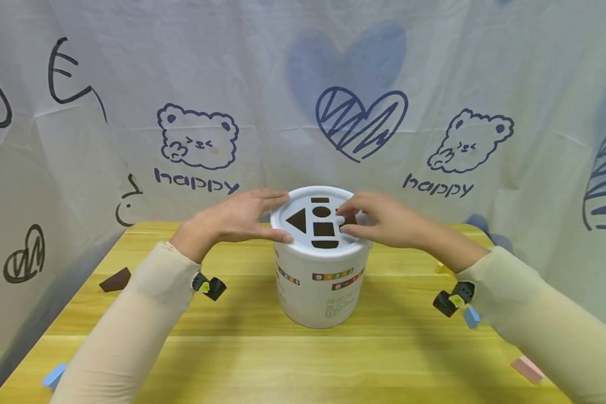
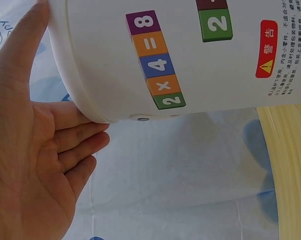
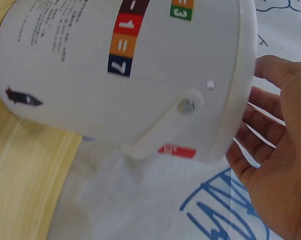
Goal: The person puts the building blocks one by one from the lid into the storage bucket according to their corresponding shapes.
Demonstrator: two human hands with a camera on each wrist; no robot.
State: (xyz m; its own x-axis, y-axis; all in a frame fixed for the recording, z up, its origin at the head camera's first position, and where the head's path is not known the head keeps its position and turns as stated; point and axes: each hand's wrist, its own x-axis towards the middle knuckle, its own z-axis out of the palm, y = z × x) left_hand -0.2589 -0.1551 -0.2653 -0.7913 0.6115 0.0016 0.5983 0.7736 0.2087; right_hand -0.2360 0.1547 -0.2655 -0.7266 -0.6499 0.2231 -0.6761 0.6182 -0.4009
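A yellow wood-grain bench (image 1: pixel 262 362) carries an upright white bucket (image 1: pixel 319 289). Around the bucket lie a yellow piece (image 1: pixel 441 268) toward two o'clock, a blue block (image 1: pixel 472 317) at three, a pink block (image 1: pixel 528 370) toward four, another blue block (image 1: pixel 55 376) toward eight, and a brown block (image 1: pixel 115 280) between nine and ten.

Curtain (image 1: pixel 272 73): the word "happy" stands beneath the left bear drawing (image 1: pixel 197 140) and the right bear drawing (image 1: pixel 469 143). Bucket (image 1: pixel 303 300), left wrist view: a coloured strip (image 2: pixel 158 60) reads "2 × 4 = 8"; a green square (image 2: pixel 216 25) bears "2"; a red label (image 2: pixel 267 48) reads "警告" (warning) with an exclamation-mark triangle, beside small Chinese print (image 2: pixel 290 55). Right wrist view: one strip of squares (image 3: pixel 124 35) shows "− 1 = 7"; a green-ended strip (image 3: pixel 182 9) shows "= 3".
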